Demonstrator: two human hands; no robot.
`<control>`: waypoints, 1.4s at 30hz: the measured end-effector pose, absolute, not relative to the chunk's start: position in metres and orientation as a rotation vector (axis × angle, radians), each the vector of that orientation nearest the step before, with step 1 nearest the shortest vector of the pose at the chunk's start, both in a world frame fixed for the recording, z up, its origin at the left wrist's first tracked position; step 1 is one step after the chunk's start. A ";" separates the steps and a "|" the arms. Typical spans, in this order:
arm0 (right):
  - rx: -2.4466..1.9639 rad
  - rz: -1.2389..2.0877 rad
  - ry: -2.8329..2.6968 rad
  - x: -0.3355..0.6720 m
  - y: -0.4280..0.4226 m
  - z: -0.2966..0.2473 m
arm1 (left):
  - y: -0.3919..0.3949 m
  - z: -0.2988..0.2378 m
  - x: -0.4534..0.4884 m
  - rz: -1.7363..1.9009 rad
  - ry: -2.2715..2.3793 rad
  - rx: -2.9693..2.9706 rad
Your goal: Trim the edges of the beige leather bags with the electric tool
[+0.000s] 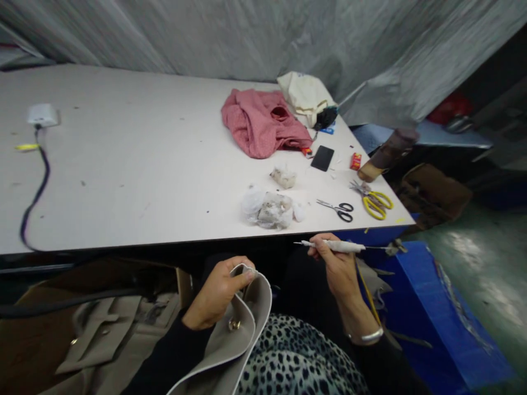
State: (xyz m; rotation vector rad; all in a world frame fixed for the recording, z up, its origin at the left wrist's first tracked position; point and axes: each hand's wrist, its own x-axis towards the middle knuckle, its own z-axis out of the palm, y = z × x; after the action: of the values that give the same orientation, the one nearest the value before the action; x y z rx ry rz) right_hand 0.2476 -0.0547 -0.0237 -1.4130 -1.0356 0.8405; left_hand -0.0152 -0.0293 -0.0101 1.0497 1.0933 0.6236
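My left hand (224, 288) pinches the upper edge of a beige leather bag piece (234, 351), thumb on the near side. The piece curves open over my lap, and a gold-coloured metal fitting (234, 325) shows on it. In my right hand (340, 271) is a white-wrapped, pen-like tool (343, 246), held between thumb and fingers. Its thin tip points left, level with the table's front edge and apart from the leather. A thin metal stem runs out of its right end. A yellow cord (368, 293) passes by my right wrist.
On the white table (144, 164) lie plastic-wrapped lumps (272, 209), black-handled scissors (338, 209), yellow-handled scissors (374, 202), a black flat object (323, 158) and pink cloth (263, 123). A bottle (389, 155) stands at the right edge. Beige bags (102, 329) fill a box at lower left.
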 end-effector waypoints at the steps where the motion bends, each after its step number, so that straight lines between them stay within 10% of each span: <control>1: -1.412 0.831 -1.004 0.252 -0.054 -0.024 | -0.030 -0.010 -0.016 0.610 1.092 1.046; 42: -1.265 0.582 -1.279 0.320 -0.055 0.033 | -0.034 -0.009 -0.013 0.590 1.081 0.936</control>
State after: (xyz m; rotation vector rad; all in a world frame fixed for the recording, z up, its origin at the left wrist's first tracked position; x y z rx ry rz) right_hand 0.3195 -0.0546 0.0326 -1.2650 -1.2785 0.5816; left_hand -0.0128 -0.0336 -0.0094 0.9359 1.0812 0.5900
